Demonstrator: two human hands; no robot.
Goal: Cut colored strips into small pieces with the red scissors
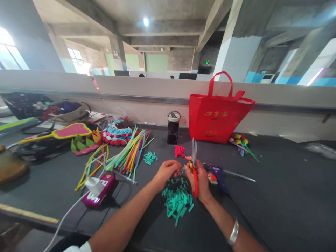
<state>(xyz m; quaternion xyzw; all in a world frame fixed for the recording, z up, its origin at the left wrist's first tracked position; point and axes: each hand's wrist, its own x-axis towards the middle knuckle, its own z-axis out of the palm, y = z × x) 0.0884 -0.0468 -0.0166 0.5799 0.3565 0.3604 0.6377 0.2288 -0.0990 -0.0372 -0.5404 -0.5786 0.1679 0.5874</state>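
Red-handled scissors [195,183] stand with their blades pointing up and away, and my right hand [203,178] is closed around them. My left hand [167,172] is beside it, with fingers curled together. Whatever its fingertips may pinch is too small or hidden to make out. Below both hands lies a loose pile of teal strips [178,203], with tiny teal bits scattered at its far side. Beyond the hands sit a small heap of red pieces [179,151] and a small heap of teal pieces [150,158].
A blue glue gun [219,178] lies right of my right hand. Further back stand a dark bottle [173,130] and a red bag [217,119]. To the left are a bundle of coloured stems [131,152] and a purple power strip [101,192] with its white cord.
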